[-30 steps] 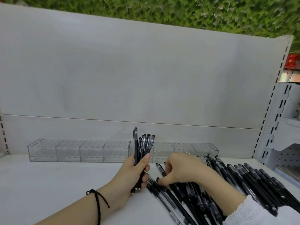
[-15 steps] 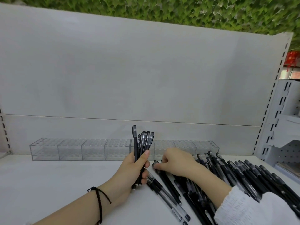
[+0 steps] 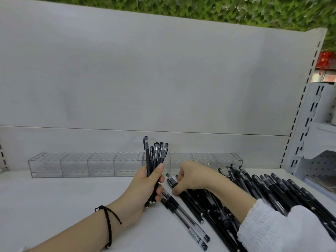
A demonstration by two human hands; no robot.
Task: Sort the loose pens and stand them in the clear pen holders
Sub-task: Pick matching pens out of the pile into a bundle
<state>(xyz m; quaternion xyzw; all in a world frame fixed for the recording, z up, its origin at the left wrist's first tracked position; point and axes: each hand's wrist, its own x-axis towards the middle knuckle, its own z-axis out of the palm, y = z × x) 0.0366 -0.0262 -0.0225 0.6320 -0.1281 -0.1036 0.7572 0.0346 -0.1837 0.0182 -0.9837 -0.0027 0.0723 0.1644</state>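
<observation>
Gripping a bundle of black capped pens (image 3: 156, 157) upright, your left hand (image 3: 145, 180) has its fingers and thumb wrapped round the barrels, with the caps pointing up. The lower ends hang close over the flat white shelf surface (image 3: 63, 200); whether they touch it cannot be told. A black cord bracelet (image 3: 109, 220) sits on that wrist.

Your right hand (image 3: 190, 177) is just beside the left, knuckles up and fingers curled down. It pinches a single black pen (image 3: 171, 180) at the near-left edge of the heap of loose black pens (image 3: 272, 193). That heap lies flat and fanned across the right side of the shelf, under and beyond your forearm in its white textured sleeve (image 3: 272, 228). Two clear-barrelled pens (image 3: 185, 219) lie side by side at its left edge, angled toward you.

The row of clear plastic pen holders (image 3: 81, 164) stands along the back of the shelf against the pale grey back panel (image 3: 163, 79). The caps of the bundle rise in front of its middle, and the far end of the heap reaches its right end. No pen is seen standing in the holders left of your hands. A green leafy wall (image 3: 200, 8) shows above the panel.
</observation>
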